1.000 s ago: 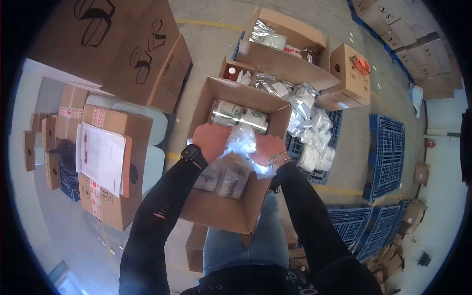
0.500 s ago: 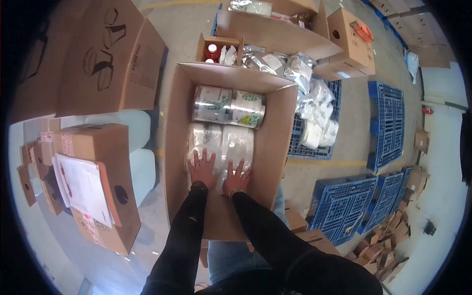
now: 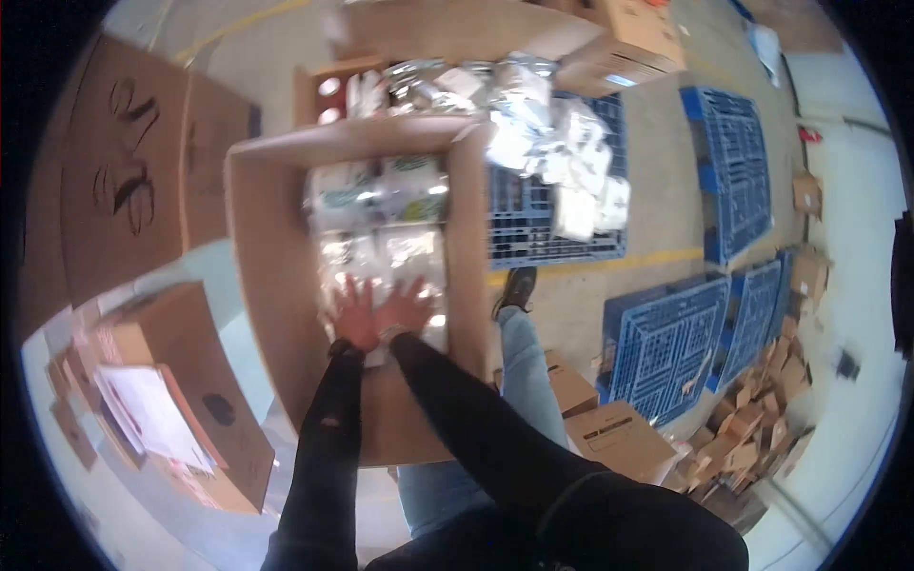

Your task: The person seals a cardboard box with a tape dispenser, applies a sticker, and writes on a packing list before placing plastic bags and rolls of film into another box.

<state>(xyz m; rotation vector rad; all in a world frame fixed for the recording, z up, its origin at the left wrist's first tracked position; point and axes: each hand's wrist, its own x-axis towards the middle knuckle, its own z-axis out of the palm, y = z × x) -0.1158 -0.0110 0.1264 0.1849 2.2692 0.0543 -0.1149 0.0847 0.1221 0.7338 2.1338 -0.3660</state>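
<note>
An open cardboard box (image 3: 466, 276) sits in front of me. Inside, toward its far end, are two film rolls with green print, a left one (image 3: 343, 198) and a right one (image 3: 414, 188). Nearer to me lie clear plastic-wrapped rolls (image 3: 411, 249), blurred by motion. My left hand (image 3: 355, 316) rests flat on the left near roll with its fingers spread. Close beside it, my right hand (image 3: 405, 309) presses on the right near roll, fingers apart as well. Neither hand is wrapped around anything.
Silver and white plastic packs (image 3: 576, 181) lie on a blue pallet (image 3: 533, 249) beyond the box. More blue pallets (image 3: 657, 333) are on the right. A carton with papers (image 3: 157, 409) stands at left. My shoe (image 3: 515, 290) is right of the box. Cardboard scraps (image 3: 743, 419) are piled lower right.
In the view, the box and my hands have shifted left, and my leg and shoe now show beside the box. Both hands remain on the near rolls.
</note>
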